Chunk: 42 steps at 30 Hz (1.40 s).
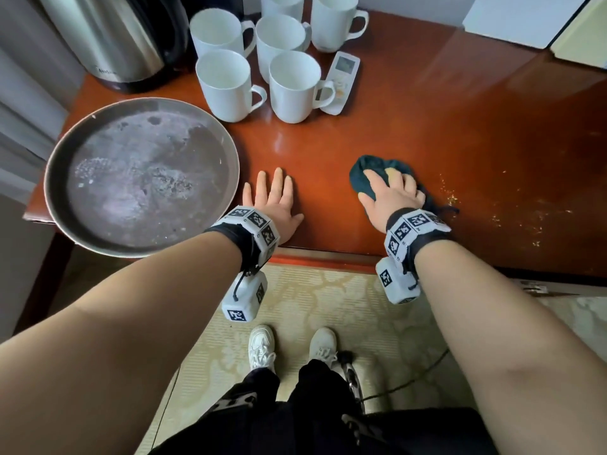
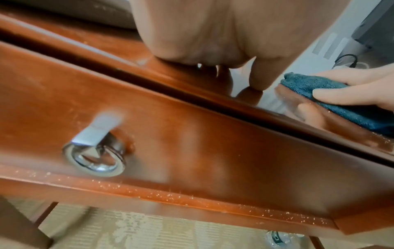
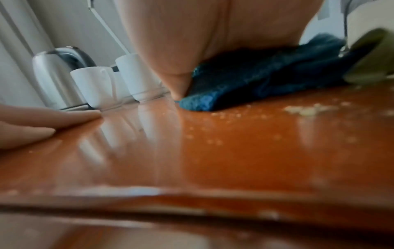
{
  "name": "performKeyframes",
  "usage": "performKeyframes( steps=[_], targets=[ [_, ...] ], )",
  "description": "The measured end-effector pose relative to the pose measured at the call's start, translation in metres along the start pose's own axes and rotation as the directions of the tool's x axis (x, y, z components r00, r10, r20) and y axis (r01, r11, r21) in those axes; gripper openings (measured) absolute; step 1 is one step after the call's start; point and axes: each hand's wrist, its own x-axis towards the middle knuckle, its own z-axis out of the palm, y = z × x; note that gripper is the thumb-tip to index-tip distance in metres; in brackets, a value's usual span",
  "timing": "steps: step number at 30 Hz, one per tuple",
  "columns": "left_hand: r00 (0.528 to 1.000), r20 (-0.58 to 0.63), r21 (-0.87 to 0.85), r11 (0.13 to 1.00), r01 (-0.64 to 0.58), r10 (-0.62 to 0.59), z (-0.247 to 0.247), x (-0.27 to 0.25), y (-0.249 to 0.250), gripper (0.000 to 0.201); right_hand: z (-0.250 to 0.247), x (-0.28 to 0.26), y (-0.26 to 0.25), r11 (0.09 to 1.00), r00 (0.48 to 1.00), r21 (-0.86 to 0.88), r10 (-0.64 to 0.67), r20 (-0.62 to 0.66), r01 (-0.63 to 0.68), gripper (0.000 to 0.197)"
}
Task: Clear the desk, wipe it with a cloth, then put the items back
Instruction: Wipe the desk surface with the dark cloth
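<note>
My left hand (image 1: 272,198) lies flat and open on the red-brown desk (image 1: 328,139), near its front edge, beside the round grey tray (image 1: 141,178). To its right, my right hand (image 1: 391,195) presses a dark teal cloth (image 1: 364,165) onto the desk with its fingers spread over it. The left wrist view shows those fingers (image 2: 351,94) lying straight on the cloth (image 2: 315,86). Pale crumbs (image 1: 453,198) are scattered just right of the cloth. In the right wrist view the cloth (image 3: 255,80) bunches under my palm.
Several white mugs (image 1: 226,87) stand at the back, with a steel kettle (image 1: 115,37) to their left and a white remote (image 1: 343,77) to their right. A white box (image 1: 519,18) sits back right. A drawer with a ring handle (image 2: 95,151) is under the desk edge.
</note>
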Motion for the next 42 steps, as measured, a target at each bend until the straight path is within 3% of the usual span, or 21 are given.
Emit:
performKeyframes(
  steps=[6,10,12,15,16,18,21,25,29,31,33,35,38,40,42],
  targets=[
    [1.0,-0.017,0.022,1.0,0.017,-0.017,0.005,0.001,0.002,0.071,0.021,-0.055,-0.003,0.97,0.97,-0.067,-0.238,-0.037,0.236,0.045],
    [1.0,-0.011,0.028,0.999,0.019,-0.019,0.004,0.001,0.002,0.07,0.015,-0.082,0.01,0.896,0.891,-0.034,-0.437,0.119,0.444,0.044],
    [1.0,-0.02,0.034,0.999,0.015,-0.015,0.005,0.001,0.003,0.07,0.004,-0.081,0.016,0.911,0.917,0.129,-0.398,0.036,0.391,0.044],
    [0.999,-0.03,0.05,0.999,0.015,-0.014,0.006,0.001,0.003,0.07,-0.009,-0.065,0.014,0.926,0.96,0.319,-0.119,-0.252,0.199,0.044],
    [0.999,-0.031,0.054,0.998,0.016,-0.014,0.006,0.001,0.003,0.07,-0.01,-0.059,0.006,0.933,0.964,0.33,-0.054,-0.261,0.142,0.045],
    [0.999,-0.031,0.053,0.998,0.015,-0.014,0.006,0.001,0.003,0.07,-0.002,-0.052,-0.015,0.96,0.985,0.268,-0.044,-0.164,0.088,0.048],
    [1.0,-0.003,0.053,0.999,0.014,-0.014,0.004,0.001,0.003,0.069,0.029,-0.065,-0.048,0.981,0.98,0.044,-0.183,-0.073,0.186,0.048],
    [1.0,0.01,0.055,0.998,0.012,-0.012,0.003,0.002,0.002,0.069,0.044,-0.086,-0.033,0.975,0.971,0.012,-0.22,-0.095,0.222,0.044],
    [1.0,0.013,0.051,0.999,-0.002,0.001,0.003,0.002,0.0,0.07,0.04,-0.085,0.01,0.999,0.995,0.04,-0.025,-0.099,0.029,0.043],
    [1.0,0.022,0.048,0.999,-0.007,0.006,0.002,0.002,0.0,0.07,0.035,-0.08,0.017,0.985,0.983,0.146,0.109,-0.149,-0.087,0.042],
    [1.0,0.024,0.048,0.999,-0.011,0.01,0.003,0.001,0.0,0.07,0.029,-0.075,0.009,0.94,0.964,0.319,0.185,-0.193,-0.116,0.041],
    [1.0,0.026,0.049,0.999,-0.011,0.01,0.002,0.002,0.0,0.07,0.026,-0.075,-0.013,0.905,0.963,0.426,0.118,-0.244,-0.003,0.042],
    [0.999,0.047,0.07,0.998,-0.003,0.0,0.0,0.003,0.0,0.068,0.036,-0.082,-0.048,0.951,0.965,0.236,-0.151,-0.214,0.201,0.043],
    [0.999,0.054,0.074,0.997,-0.003,-0.001,0.001,0.003,-0.001,0.067,0.048,-0.087,-0.051,0.971,0.97,0.117,-0.189,-0.151,0.207,0.043],
    [0.999,0.03,0.058,0.998,-0.015,0.013,0.001,0.002,-0.001,0.068,0.052,-0.091,-0.038,0.985,0.981,0.09,-0.135,-0.14,0.148,0.043]
  ],
)
